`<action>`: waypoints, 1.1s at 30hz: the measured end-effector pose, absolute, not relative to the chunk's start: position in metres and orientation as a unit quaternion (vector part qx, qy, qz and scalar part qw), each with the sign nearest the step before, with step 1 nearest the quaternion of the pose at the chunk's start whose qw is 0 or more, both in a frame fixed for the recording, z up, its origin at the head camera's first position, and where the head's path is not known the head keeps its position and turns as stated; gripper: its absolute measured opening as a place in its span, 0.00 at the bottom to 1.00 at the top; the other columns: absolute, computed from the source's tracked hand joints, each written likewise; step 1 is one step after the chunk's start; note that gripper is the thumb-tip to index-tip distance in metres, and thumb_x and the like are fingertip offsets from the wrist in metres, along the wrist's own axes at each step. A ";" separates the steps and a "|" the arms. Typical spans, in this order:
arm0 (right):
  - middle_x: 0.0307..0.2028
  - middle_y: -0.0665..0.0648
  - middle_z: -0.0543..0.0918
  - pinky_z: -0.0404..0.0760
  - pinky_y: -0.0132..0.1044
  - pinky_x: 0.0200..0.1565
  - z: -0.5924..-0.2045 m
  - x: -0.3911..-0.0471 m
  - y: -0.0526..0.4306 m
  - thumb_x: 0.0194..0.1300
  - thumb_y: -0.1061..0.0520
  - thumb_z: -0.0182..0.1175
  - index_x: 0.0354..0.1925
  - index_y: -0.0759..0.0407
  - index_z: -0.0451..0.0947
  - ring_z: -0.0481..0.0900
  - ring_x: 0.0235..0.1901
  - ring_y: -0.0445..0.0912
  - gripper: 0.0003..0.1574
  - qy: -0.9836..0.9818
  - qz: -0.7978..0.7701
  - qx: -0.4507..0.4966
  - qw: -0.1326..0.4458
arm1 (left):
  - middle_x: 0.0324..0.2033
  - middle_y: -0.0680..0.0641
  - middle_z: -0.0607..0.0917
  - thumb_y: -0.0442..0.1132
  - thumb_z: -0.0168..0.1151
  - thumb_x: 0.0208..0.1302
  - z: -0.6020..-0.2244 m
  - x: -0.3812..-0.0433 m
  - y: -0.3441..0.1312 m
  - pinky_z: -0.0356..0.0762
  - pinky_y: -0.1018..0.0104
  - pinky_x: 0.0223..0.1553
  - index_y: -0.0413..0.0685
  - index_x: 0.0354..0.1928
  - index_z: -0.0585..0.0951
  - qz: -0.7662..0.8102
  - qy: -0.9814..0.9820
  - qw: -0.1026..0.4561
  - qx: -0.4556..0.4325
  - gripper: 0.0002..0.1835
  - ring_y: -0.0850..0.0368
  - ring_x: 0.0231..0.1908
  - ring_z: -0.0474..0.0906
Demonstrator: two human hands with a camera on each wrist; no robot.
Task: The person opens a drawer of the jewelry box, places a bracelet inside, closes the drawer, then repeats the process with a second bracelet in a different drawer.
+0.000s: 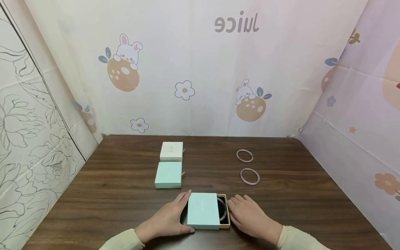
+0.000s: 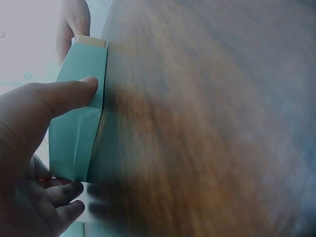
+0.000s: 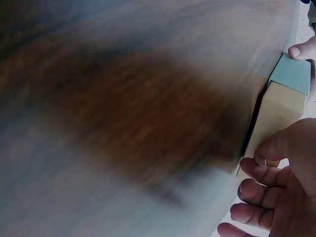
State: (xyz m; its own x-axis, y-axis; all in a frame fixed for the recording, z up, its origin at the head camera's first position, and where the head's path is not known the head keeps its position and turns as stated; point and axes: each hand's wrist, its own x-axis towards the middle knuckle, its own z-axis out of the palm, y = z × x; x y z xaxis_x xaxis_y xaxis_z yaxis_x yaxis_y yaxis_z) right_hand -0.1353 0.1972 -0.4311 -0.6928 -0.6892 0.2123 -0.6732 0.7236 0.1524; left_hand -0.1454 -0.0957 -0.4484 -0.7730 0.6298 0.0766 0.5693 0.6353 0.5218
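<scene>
A mint-green sliding gift box [image 1: 203, 210] lies at the table's near edge with its drawer [image 1: 227, 222] partly pulled out to the right. Inside the drawer, on black lining, part of a bangle [image 1: 224, 209] shows; the sleeve hides the rest. My left hand [image 1: 168, 217] grips the sleeve from the left, thumb [image 2: 81, 94] on the near side and fingers round the far side. At the drawer's tan end wall [image 3: 276, 108], my right hand [image 1: 250, 215] pinches a small pull tab [image 3: 260, 160] between thumb and forefinger, its other fingers curled.
Beyond the left hand stand another mint-green box [image 1: 168, 173] and, behind it, a white box [image 1: 171, 151], both with small tabs on the right. Two pale bangles, a nearer bangle [image 1: 241, 176] and a farther bangle [image 1: 238, 156], lie on the dark wooden table [image 1: 297, 187]. Printed curtains [image 1: 203, 62] surround it.
</scene>
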 end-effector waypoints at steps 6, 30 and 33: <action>0.25 0.46 0.72 0.63 0.36 0.28 -0.431 -0.136 0.194 0.62 0.53 0.58 0.30 0.52 0.71 0.66 0.28 0.42 0.07 -0.920 -0.027 0.373 0.119 | 0.66 0.44 0.63 0.63 0.69 0.50 -0.448 -0.145 -0.096 0.74 0.60 0.50 0.37 0.73 0.50 0.270 0.902 0.060 0.332 0.59 0.50 0.54 0.74; 0.26 0.48 0.74 0.67 0.38 0.30 -0.429 -0.139 0.180 0.62 0.54 0.58 0.31 0.54 0.72 0.69 0.30 0.43 0.06 -0.910 -0.028 0.394 0.125 | 0.66 0.44 0.63 0.63 0.69 0.50 -0.448 -0.146 -0.095 0.74 0.59 0.50 0.37 0.73 0.50 0.265 0.904 0.059 0.329 0.59 0.49 0.55 0.73; 0.26 0.48 0.74 0.68 0.39 0.30 -0.429 -0.139 0.179 0.62 0.53 0.58 0.30 0.54 0.72 0.70 0.30 0.43 0.07 -0.909 -0.028 0.395 0.129 | 0.66 0.44 0.63 0.63 0.69 0.50 -0.448 -0.146 -0.095 0.74 0.59 0.51 0.37 0.73 0.51 0.264 0.905 0.058 0.329 0.59 0.49 0.55 0.73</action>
